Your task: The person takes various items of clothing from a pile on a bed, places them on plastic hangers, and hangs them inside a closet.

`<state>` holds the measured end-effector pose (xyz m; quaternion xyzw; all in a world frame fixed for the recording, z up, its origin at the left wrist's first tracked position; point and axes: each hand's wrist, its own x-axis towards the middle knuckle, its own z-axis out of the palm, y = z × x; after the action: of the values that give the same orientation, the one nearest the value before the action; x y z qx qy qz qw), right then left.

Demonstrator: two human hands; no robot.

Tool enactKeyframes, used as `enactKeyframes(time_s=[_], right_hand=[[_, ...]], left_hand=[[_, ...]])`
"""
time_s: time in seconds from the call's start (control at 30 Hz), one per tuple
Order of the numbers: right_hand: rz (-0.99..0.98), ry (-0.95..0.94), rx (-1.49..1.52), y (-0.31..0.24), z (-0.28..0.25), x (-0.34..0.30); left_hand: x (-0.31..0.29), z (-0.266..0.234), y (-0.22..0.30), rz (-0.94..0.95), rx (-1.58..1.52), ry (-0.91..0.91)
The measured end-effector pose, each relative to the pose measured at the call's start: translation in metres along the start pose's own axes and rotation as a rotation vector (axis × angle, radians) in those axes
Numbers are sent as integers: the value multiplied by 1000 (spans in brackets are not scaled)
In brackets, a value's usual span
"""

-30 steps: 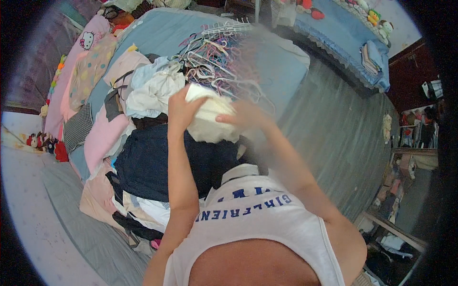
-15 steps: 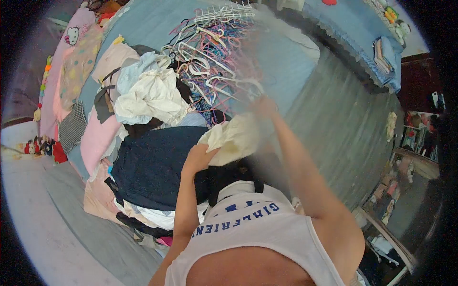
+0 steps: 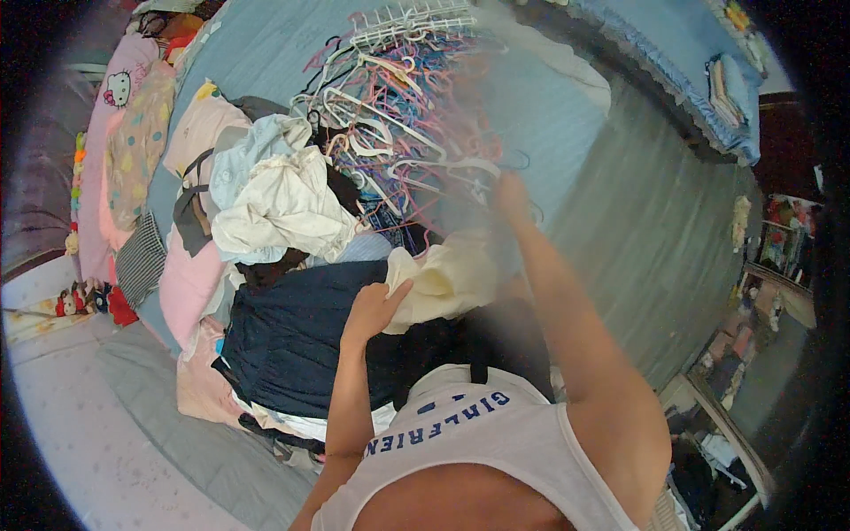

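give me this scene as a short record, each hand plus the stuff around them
left hand: gripping the cream cloth near its left end
right hand: beside a white hanger, blurred; grip unclear
left of cream cloth: navy cloth, spread out
farther off: crumpled white cloth

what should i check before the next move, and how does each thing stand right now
1. Left hand has a grip on the cream cloth: ok, thumb on top of its near left part.
2. Right hand has a grip on the white hanger: cannot tell, they meet in the picture but that area is blurred.
3. Cream cloth spread flat: not ok, it is bunched and folded.
4. Hangers in the heap lie separate: not ok, they overlap in a tangle.
5. White garment on the pile clear of both hands: ok.
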<state>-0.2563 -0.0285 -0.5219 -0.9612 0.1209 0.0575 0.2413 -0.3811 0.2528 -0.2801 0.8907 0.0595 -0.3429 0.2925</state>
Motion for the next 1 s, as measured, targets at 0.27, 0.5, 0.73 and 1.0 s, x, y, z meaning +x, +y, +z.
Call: enactKeyframes(time_s=[0.27,0.5,0.73,1.0], right_hand=[[-324,132,22,-80,-94,-32],[-395,248,-59,-113,-124,-38],[-486,231,-51,-154,-165,-56],[-491,161,-12,-124,-165,-39]], left_hand=[[-20,-1,-20,78,-56,86],[-56,-2,-26,46,-144,131],[-74,11,-26,85,-143,176],[-71,16,-18,139,-173,273]])
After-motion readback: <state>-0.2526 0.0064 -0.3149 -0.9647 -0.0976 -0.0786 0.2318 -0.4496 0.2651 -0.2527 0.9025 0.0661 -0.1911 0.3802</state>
